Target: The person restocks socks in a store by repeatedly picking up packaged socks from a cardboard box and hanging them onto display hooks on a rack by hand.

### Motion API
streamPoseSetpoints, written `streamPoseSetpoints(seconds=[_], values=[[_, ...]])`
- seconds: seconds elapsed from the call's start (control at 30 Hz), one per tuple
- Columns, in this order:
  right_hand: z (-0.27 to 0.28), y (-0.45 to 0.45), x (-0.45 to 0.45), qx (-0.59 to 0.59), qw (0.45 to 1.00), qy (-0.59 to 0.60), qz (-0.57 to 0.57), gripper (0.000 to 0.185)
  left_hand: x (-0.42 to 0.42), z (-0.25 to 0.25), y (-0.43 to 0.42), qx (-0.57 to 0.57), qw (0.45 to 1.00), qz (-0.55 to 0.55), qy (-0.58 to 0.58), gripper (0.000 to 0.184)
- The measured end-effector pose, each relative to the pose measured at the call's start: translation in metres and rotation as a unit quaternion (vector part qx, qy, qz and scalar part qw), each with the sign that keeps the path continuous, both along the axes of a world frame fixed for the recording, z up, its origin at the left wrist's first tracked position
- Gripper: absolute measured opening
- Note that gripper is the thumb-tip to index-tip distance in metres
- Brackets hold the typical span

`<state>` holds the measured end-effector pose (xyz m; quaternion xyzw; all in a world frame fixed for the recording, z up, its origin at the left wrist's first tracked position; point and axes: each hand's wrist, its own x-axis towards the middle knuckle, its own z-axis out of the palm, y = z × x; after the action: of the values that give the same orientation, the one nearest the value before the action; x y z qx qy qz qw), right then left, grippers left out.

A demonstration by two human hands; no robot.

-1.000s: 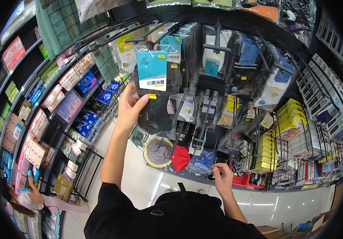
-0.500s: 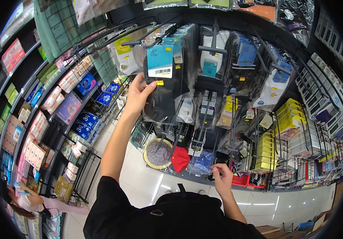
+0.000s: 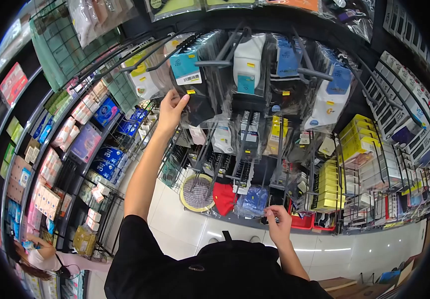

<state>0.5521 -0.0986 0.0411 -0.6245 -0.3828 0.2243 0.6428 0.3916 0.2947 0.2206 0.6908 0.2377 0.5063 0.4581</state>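
My left hand [image 3: 171, 112] is raised at the hanging display. Its thumb and fingers close on the left edge of a clear plastic pack of black socks [image 3: 197, 107] with a blue and white label, which hangs in a row of similar packs. Low on the right, my right hand [image 3: 279, 224] is held in front of my body with its fingers curled together. Whether anything small is between them is hidden. To the right of the pack hang white socks [image 3: 249, 62] in clear wrapping.
Metal display hooks [image 3: 212, 63] stick out toward me. Below hang a checked hat [image 3: 198, 192], a red cloth item [image 3: 224, 200] and a blue packet [image 3: 252, 201]. Yellow boxes [image 3: 330, 187] fill the right side. Shelves of packets [image 3: 85, 141] line the left, where another person [image 3: 45, 256] stands.
The pack of black socks has moved back and left toward the other packs, with my left hand still on it. My right hand has stayed nearly in place.
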Motion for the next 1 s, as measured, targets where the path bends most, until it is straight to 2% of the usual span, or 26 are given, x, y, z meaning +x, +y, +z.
streamPoseSetpoints(seconds=[0.07,0.13,0.2,0.27,0.3,0.37,0.4,0.43,0.47,0.5,0.53,0.57,0.63,0.67,0.7,0.73,0.77,0.8,0.83,0.87,0.9,0.93,1.0], values=[[-0.003,-0.006,0.007,-0.001,1.0,0.004,0.006,0.009,-0.004,-0.013,0.009,-0.018,0.999,0.025,0.038,0.034],[-0.006,-0.012,0.015,-0.004,1.0,0.009,0.012,0.009,-0.004,-0.016,-0.008,-0.002,0.991,0.126,0.049,0.044],[-0.009,-0.021,0.023,-0.01,1.0,-0.009,0.025,0.009,-0.009,-0.021,-0.028,0.088,0.979,0.183,0.011,0.057],[-0.007,-0.031,0.03,-0.027,0.999,-0.036,0.025,0.011,-0.015,-0.019,-0.07,0.118,0.959,0.258,0.02,0.059],[-0.007,-0.037,0.033,-0.03,0.998,-0.055,0.026,0.012,-0.014,-0.016,-0.101,0.138,0.952,0.273,0.015,0.053],[-0.003,-0.049,0.034,-0.032,0.997,-0.061,0.02,0.012,-0.012,-0.025,-0.164,0.151,0.96,0.234,-0.025,0.016],[-0.002,-0.056,0.034,-0.03,0.997,-0.068,0.015,0.013,-0.025,-0.048,-0.185,0.149,0.969,0.192,0.031,0.006],[0.0,-0.061,0.033,-0.032,0.997,-0.074,0.011,0.014,-0.032,-0.078,-0.199,0.184,0.977,0.078,0.073,0.009],[0.002,-0.067,0.03,-0.035,0.996,-0.077,0.002,0.014,-0.019,-0.091,-0.227,0.195,0.979,-0.015,0.063,0.008],[0.003,-0.074,0.026,-0.044,0.994,-0.099,-0.006,0.016,-0.007,-0.107,-0.253,0.11,0.986,-0.117,0.039,0.012],[0.003,-0.078,0.016,-0.043,0.994,-0.101,-0.032,0.018,0.01,-0.118,-0.276,0.076,0.98,-0.176,0.049,0.022],[0.01,-0.083,0.012,-0.058,0.983,-0.17,-0.039,0.023,0.02,-0.138,-0.294,-0.011,0.973,-0.217,0.076,0.032],[0.006,-0.086,-0.013,-0.002,0.959,-0.264,-0.104,0.036,0.038,-0.164,-0.329,-0.208,0.918,-0.324,0.088,0.043],[0.014,-0.091,-0.022,-0.002,0.956,-0.281,-0.082,0.04,0.046,-0.176,-0.345,-0.289,0.879,-0.368,0.091,0.048],[0.011,-0.094,-0.035,-0.01,0.951,-0.305,-0.053,0.052,0.052,-0.188,-0.363,-0.382,0.812,-0.437,0.06,0.056],[0.01,-0.097,-0.041,-0.029,0.951,-0.297,-0.079,0.052,0.057,-0.196,-0.376,-0.47,0.735,-0.488,0.028,0.065],[0.012,-0.1,-0.043,-0.013,0.938,-0.342,-0.063,0.06,0.064,-0.195,-0.386,-0.524,0.682,-0.504,0.084,0.066],[0.011,-0.105,-0.046,0.006,0.922,-0.385,-0.04,0.068,0.067,-0.202,-0.396,-0.531,0.669,-0.512,0.096,0.066],[-0.007,-0.112,-0.048,-0.061,0.917,-0.393,-0.023,0.081,0.07,-0.21,-0.405,-0.596,0.578,-0.557,0.006,0.071],[-0.02,-0.123,-0.041,-0.038,0.928,-0.37,-0.02,0.082,0.075,-0.213,-0.411,-0.648,0.478,-0.588,-0.082,0.076],[-0.025,-0.133,-0.037,-0.029,0.926,-0.376,-0.035,0.082,0.088,-0.148,-0.417,-0.587,0.579,-0.555,0.107,0.086],[-0.029,-0.145,-0.027,-0.021,0.92,-0.388,-0.052,0.081,0.092,-0.148,-0.416,-0.582,0.573,-0.565,0.118,0.086],[-0.037,-0.175,-0.011,-0.067,0.913,-0.394,-0.085,0.08,0.093,-0.148,-0.42,-0.743,0.487,-0.443,0.12,0.081]])
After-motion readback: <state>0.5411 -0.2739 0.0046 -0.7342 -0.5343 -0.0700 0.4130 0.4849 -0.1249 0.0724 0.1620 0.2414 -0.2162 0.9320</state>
